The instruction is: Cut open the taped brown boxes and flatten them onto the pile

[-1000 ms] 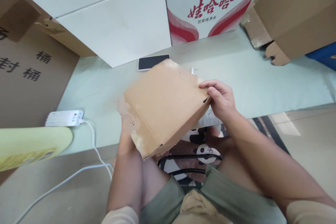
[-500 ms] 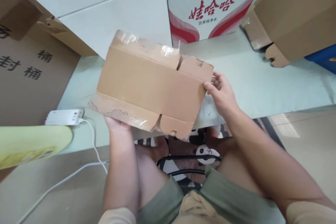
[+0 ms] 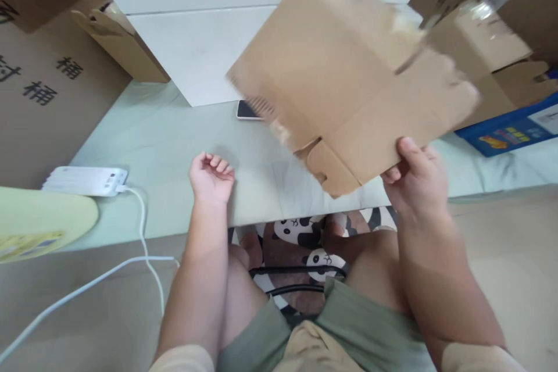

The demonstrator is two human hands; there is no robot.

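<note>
A flattened brown cardboard box is raised and tilted over the tabletop, with shiny tape on its upper edge and slotted flaps at its lower and right sides. My right hand pinches its lower right edge between thumb and fingers. My left hand rests palm up on the pale green table cover, fingers loosely curled and nothing in them. A phone lies on the cover, partly hidden behind the cardboard.
A large white box stands at the back. Brown cartons fill the left side. A white power bank with a cable lies near a light green object. At right are another opened carton and a blue box.
My left hand has let go of the cardboard and lies apart from it. My right hand has swung the cardboard up and to the right, and the view has shifted.
</note>
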